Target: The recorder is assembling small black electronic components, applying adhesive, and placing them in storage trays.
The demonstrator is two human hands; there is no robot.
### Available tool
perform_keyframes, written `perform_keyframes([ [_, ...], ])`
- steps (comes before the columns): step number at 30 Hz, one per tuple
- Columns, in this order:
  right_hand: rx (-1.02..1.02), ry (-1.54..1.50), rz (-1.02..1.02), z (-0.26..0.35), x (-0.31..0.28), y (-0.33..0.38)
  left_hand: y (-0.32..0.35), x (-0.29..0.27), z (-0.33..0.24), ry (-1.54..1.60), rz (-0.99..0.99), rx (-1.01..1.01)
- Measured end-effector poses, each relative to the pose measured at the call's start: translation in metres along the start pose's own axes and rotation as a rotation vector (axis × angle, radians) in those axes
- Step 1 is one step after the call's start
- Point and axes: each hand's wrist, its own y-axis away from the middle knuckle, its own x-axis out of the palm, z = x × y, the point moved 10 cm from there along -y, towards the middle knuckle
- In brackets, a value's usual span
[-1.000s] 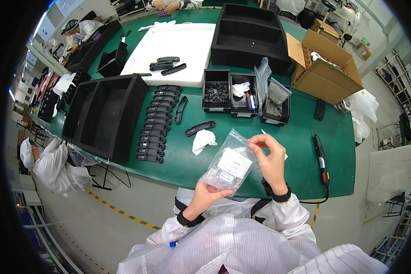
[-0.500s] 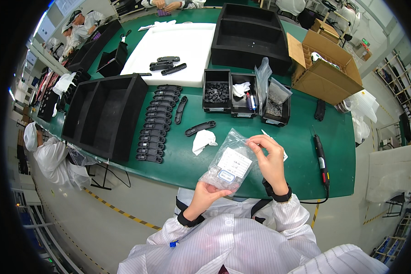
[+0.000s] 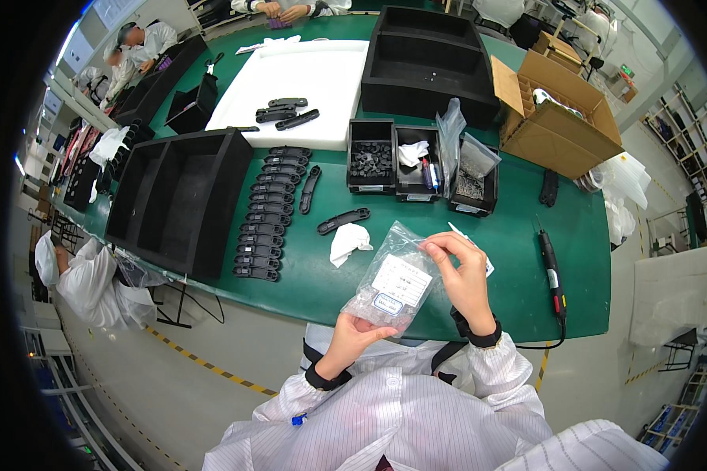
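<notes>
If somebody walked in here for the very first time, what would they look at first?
Probably the clear plastic bag with white labels, front and centre: the left hand holds its bottom and the right hand pinches its upper right corner. Next might be the big white slab toward the back of the green table, and the neat column of black curved parts left of the bag.
</notes>
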Motion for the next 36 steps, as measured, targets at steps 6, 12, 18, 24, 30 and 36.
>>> perform_keyframes([
  [6, -0.001, -0.019, 0.005, -0.0009, 0.0006, 0.0002, 0.0007, -0.0024, 0.0018, -0.006, -0.010, -0.001],
  [12, 0.003, -0.039, 0.007, -0.0022, 0.0010, 0.0006, 0.0006, -0.0053, 0.0037, -0.032, -0.015, 0.008],
  [18, 0.001, -0.033, 0.007, 0.0006, 0.0004, 0.0008, 0.0008, -0.0057, 0.0036, -0.029, -0.019, 0.008],
  [24, 0.006, -0.039, 0.015, -0.0017, 0.0020, 0.0009, 0.0007, -0.0051, 0.0048, -0.021, -0.010, -0.005],
  [30, 0.020, -0.056, 0.020, -0.0038, 0.0029, 0.0013, 0.0007, -0.0060, 0.0041, -0.038, -0.012, 0.014],
  [36, 0.023, -0.055, 0.029, -0.0040, 0.0039, 0.0013, 0.0011, -0.0057, 0.0048, -0.022, -0.013, 0.001],
])
